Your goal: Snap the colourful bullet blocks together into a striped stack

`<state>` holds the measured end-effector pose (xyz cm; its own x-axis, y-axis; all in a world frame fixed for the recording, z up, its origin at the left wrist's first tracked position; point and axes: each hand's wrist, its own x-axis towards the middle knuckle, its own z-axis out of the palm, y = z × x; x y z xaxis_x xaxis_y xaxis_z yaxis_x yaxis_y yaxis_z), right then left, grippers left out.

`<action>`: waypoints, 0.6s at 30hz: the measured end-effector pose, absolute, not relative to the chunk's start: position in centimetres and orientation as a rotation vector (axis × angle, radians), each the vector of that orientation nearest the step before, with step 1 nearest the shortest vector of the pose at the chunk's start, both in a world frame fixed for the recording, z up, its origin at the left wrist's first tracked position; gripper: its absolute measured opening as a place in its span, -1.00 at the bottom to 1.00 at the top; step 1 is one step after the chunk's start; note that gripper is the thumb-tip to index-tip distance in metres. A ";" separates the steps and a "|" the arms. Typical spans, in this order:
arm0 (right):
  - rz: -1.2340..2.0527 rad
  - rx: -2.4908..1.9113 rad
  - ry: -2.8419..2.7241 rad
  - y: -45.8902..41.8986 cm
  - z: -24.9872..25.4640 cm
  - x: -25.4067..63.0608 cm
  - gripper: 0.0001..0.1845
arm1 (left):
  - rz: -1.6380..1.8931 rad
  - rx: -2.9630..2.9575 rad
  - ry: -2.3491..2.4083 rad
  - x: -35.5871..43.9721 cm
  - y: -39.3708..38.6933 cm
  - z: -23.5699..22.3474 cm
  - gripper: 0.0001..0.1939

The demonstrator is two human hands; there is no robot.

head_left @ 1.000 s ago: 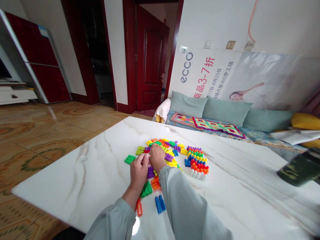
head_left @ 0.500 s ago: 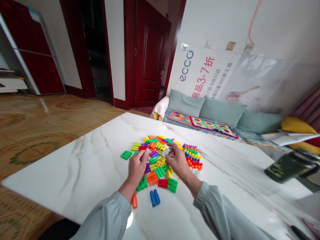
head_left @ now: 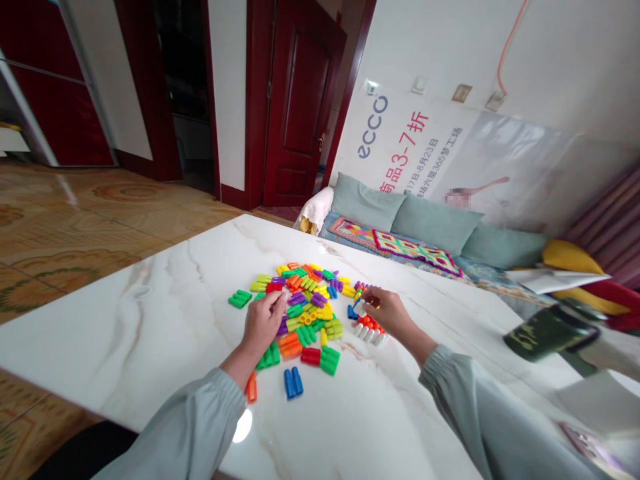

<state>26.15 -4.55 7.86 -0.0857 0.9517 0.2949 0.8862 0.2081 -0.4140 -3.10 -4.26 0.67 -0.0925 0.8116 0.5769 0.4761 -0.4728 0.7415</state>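
My left hand [head_left: 263, 319] is closed in a pinch at the left side of a pile of colourful bullet-shaped toy blocks [head_left: 307, 319]. Something small and pale shows at its fingertips, too small to name. Over to the right, my right hand [head_left: 389, 312] pinches a white toy block [head_left: 361, 308] between thumb and fingers. It is above sorted rows of blocks, where the orange-red blocks [head_left: 371, 323] and white blocks [head_left: 370, 335] show; the hand hides much of the other rows. A blue block [head_left: 293, 383] lies apart, nearer me.
The pile stands on a white marble-patterned table [head_left: 165, 333]. A dark green camouflage mug [head_left: 543, 331] is at the right, with a phone [head_left: 590, 445] near the right front edge. Behind the table is a sofa with pale green cushions [head_left: 440, 220].
My right hand has moved right with the white block, away from my left hand and over the sorted rows. My left hand stays pinched beside the pile. The view has shifted slightly.
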 end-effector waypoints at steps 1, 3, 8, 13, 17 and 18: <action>0.162 -1.729 -2.032 -4.5 7.7 26.2 -0.73 | 1.585 1.885 1.403 -3.1 -4.2 0.7 -0.68; 0.087 -1.829 -2.096 -4.6 7.7 26.1 -0.75 | 1.582 1.892 1.400 -3.1 -4.2 0.6 -0.68; -0.010 -2.014 -2.158 -4.8 7.5 25.8 -0.76 | 1.580 1.904 1.407 -3.0 -4.1 0.4 -0.68; 0.012 -2.038 -2.142 -4.8 6.7 25.8 -0.77 | 1.578 1.920 1.394 -2.9 -4.1 0.6 -0.68; 0.000 -2.025 -2.158 -4.9 6.5 25.6 -0.77 | 1.570 1.920 1.397 -2.9 -4.1 0.6 -0.68; 0.008 -2.028 -2.157 -5.0 6.5 25.7 -0.77 | 1.571 1.919 1.395 -2.9 -4.1 0.5 -0.68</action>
<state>25.65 -4.98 6.48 -0.0534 0.9904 0.1276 0.9894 0.0697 -0.1270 -2.93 -4.08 0.52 -0.0667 0.8082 0.5851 0.4856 -0.4860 0.7267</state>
